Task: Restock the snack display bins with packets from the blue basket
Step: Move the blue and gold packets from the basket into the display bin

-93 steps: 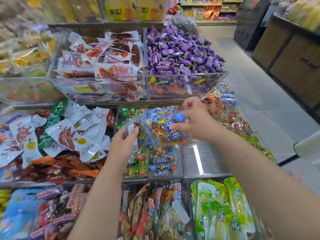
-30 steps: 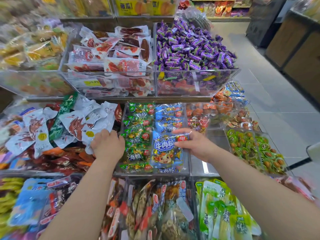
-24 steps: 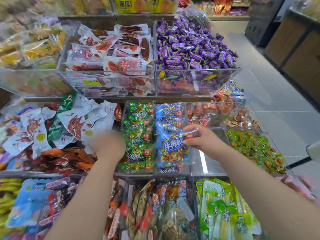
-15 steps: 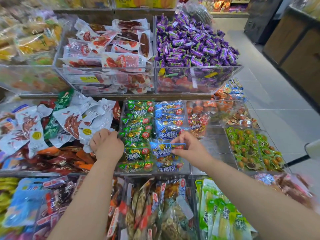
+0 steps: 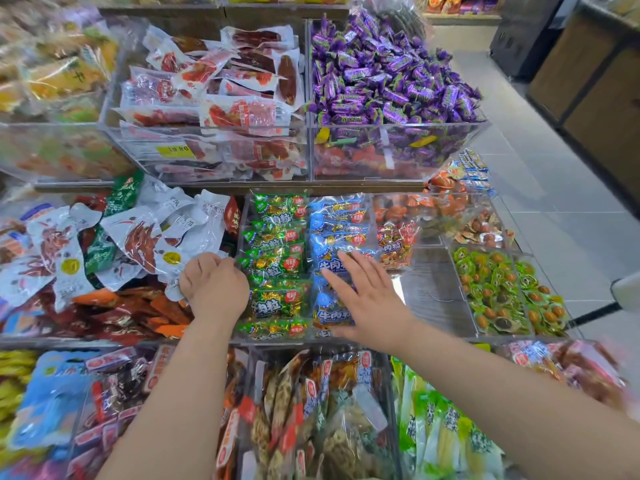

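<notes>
Right hand [image 5: 369, 299], fingers straight and spread, lies flat on the blue packets [image 5: 337, 216] in the middle bin [image 5: 241, 230], right of the green packets [image 5: 277, 258]; left hand [image 5: 213, 289] curled at its wall, hold unclear; best press evenly, seating packets level in 1 row.

Open room lies on the bare bin floor [image 5: 433, 292], just right of the blue packets [image 5: 337, 233] and in front of the orange packets [image 5: 398, 242], open from above. The heaped green sweets [image 5: 495, 289] close its right side. The upper bins' front wall [image 5: 381, 150] rises behind the back row. The right hand [image 5: 370, 296] lies flat over the blue packets; the left hand [image 5: 214, 285] crowds the left edge of the green packets [image 5: 277, 258]
</notes>
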`<move>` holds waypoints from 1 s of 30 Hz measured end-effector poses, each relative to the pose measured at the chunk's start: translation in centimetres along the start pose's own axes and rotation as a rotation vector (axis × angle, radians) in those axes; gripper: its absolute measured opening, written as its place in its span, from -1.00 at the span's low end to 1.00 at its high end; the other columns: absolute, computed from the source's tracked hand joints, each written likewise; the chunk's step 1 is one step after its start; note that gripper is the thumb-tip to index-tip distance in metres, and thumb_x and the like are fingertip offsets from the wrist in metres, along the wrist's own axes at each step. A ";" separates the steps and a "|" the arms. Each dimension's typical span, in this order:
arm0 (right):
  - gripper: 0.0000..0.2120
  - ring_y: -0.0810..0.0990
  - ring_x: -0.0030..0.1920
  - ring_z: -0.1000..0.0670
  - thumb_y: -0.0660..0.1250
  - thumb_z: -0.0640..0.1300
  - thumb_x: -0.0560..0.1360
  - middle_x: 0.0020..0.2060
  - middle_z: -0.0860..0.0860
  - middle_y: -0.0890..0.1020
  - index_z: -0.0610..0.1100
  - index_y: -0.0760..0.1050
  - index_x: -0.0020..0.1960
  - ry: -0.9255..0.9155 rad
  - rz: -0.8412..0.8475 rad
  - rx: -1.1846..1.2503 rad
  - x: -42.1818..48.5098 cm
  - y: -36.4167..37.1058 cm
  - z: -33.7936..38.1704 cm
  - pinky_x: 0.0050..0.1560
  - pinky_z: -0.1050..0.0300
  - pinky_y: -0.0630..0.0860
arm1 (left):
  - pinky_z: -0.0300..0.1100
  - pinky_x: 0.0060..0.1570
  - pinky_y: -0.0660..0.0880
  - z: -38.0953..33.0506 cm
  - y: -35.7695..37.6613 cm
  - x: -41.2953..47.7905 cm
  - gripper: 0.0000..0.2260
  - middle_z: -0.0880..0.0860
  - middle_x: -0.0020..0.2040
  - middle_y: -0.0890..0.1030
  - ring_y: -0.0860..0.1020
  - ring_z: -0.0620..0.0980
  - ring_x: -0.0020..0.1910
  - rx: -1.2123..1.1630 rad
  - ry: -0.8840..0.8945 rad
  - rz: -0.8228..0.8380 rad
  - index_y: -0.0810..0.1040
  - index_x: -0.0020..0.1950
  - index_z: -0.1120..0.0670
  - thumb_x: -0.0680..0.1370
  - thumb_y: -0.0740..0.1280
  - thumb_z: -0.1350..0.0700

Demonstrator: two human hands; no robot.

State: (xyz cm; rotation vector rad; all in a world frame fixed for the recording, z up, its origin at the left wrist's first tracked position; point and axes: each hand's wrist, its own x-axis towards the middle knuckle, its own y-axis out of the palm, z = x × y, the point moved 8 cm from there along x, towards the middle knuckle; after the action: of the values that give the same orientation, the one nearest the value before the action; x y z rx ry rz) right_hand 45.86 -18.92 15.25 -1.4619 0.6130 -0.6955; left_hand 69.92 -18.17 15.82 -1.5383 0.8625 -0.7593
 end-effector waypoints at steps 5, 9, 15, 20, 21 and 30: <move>0.01 -0.47 0.41 -0.17 0.31 0.13 0.49 0.47 -0.02 -0.36 0.11 -0.56 0.39 -0.043 0.167 -0.126 1.9 2.2 -0.3 0.36 -0.10 -0.47 | 0.03 0.26 0.19 0.0 0.2 0.1 -0.68 0.12 0.24 0.40 0.28 0.18 0.26 -0.002 -0.006 0.020 0.53 0.25 0.06 0.59 0.08 0.10; -0.09 -0.46 0.43 -0.13 0.28 -0.15 0.53 0.52 0.01 -0.29 0.15 -0.40 0.48 -0.043 0.206 -0.137 2.2 2.0 -1.1 0.40 -0.21 -0.36 | 0.03 0.26 0.19 0.1 0.1 0.1 -0.68 0.12 0.24 0.41 0.28 0.18 0.26 -0.002 -0.008 0.015 0.54 0.24 0.06 0.59 0.09 0.11; 0.09 -0.62 0.30 -0.17 0.31 0.30 0.38 0.37 -0.10 -0.56 0.07 -0.49 0.45 0.025 0.268 -0.045 3.1 1.7 0.4 0.18 -0.29 -0.56 | 0.04 0.26 0.19 0.1 0.3 0.2 -0.68 0.12 0.24 0.40 0.30 0.18 0.26 -0.013 -0.007 0.025 0.53 0.25 0.07 0.59 0.09 0.11; 0.12 -0.21 0.53 -0.10 0.22 0.46 0.32 0.54 -0.06 -0.14 -0.04 -0.38 0.51 0.030 0.185 -0.066 4.3 1.0 -0.6 0.36 -0.17 -0.43 | 0.03 0.22 0.22 0.1 0.4 0.3 -0.68 0.10 0.19 0.42 0.32 0.16 0.22 0.003 -0.001 0.023 0.53 0.24 0.05 0.58 0.09 0.09; 0.11 -0.13 0.53 -0.09 0.21 0.46 0.33 0.54 -0.05 -0.06 -0.06 -0.37 0.51 0.011 0.184 -0.074 4.4 1.3 -0.4 0.40 -0.14 -0.38 | 0.03 0.22 0.22 0.1 0.4 0.3 -0.68 0.10 0.19 0.42 0.32 0.16 0.22 0.005 0.001 0.020 0.54 0.23 0.05 0.58 0.09 0.08; 0.12 -0.30 0.51 -0.14 0.18 0.46 0.36 0.52 -0.08 -0.25 -0.11 -0.46 0.47 -0.016 0.241 -0.157 5.4 2.2 0.5 0.42 -0.22 -0.35 | 0.03 0.25 0.26 0.1 0.2 0.3 -0.68 0.14 0.25 0.41 0.30 0.18 0.27 0.008 0.003 0.005 0.52 0.27 0.08 0.59 0.11 0.11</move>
State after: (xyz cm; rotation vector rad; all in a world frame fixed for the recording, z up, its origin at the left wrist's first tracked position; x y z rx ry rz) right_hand 49.93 -22.66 13.28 -1.5047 0.8314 -0.4552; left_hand 70.11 -18.41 15.61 -1.5281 0.8638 -0.7605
